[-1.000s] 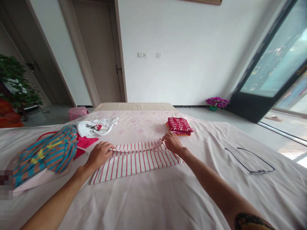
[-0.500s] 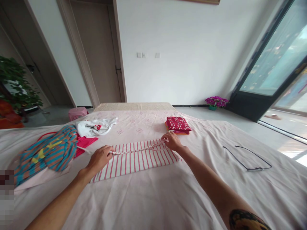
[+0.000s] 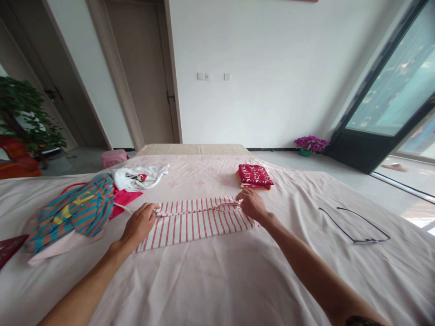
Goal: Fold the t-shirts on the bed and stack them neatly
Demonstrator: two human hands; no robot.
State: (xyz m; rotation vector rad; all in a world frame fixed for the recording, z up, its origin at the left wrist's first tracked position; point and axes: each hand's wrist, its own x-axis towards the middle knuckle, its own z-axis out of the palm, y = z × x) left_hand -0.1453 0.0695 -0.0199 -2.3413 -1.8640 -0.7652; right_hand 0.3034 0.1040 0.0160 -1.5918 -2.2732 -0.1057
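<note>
- The striped cloth's [image 3: 193, 230] loop [image 3: 227, 210], bunched a second ago, is now an opener oval; I judge the cloth smoother.
- At frame centre, my left hand [image 3: 140, 222] pinches its left end, my right hand [image 3: 252, 204] its right.
- I count one striped cloth, one folded red stack [image 3: 255, 175], one pair of glasses [image 3: 371, 241].

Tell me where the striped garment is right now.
In the head view, the striped garment lies just below centre on the pale pink sheet, between the left hand and right hand, nearer the camera than the folded red cloth.
</note>
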